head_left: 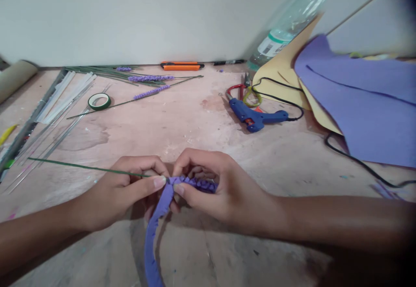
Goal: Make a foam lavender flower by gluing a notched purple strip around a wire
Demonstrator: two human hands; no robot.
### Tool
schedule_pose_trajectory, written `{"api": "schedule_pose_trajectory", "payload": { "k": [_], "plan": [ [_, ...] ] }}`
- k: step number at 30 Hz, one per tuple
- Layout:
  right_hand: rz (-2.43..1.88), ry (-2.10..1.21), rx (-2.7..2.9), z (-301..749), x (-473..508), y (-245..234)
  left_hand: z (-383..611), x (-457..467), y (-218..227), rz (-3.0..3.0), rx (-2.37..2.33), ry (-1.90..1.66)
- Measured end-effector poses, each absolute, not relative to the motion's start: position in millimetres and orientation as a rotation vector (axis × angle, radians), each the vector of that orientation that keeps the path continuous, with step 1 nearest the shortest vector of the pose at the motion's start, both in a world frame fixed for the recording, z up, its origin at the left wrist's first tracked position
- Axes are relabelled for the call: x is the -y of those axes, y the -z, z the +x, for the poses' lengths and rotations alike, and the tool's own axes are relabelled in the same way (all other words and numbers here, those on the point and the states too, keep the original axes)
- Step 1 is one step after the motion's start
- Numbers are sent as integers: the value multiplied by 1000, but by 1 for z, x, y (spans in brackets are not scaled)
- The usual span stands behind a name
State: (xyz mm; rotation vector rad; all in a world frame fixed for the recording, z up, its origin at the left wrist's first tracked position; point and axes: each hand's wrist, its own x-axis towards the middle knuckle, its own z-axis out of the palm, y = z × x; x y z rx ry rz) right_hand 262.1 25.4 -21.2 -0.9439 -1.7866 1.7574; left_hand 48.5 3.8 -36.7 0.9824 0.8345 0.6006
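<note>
My left hand (130,187) pinches a thin green stem (87,166), whose bare end points out to the left. Around the stem's other end a purple fringed strip (152,239) is wound, forming a bumpy purple flower spike (203,184). My right hand (217,183) is closed on that wrapped part, thumb and fingertips pressing where the strip meets the stem. The loose length of strip hangs down towards the front edge of the view, its edge cut into small notches. Both sets of fingertips nearly touch, and some fingers are hidden behind the strip.
Finished purple flower stems (151,92) lie at the back, near an orange cutter (182,66). Green tape (99,101), wires and glue sticks (58,96) are left. A blue glue gun (256,115), scissors (252,97), a bottle (286,31) and purple sheets (367,113) are right.
</note>
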Motion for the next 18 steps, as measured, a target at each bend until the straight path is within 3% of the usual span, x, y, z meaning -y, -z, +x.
{"api": "schedule_pose_trajectory", "payload": {
  "k": [12,18],
  "plan": [
    [-849,-1919,1743,264,-32,18,50,-4,37,952,-789,-684],
    [-868,-1741,1859,262,-34,21,50,-4,38,943,-784,-672]
  ]
}}
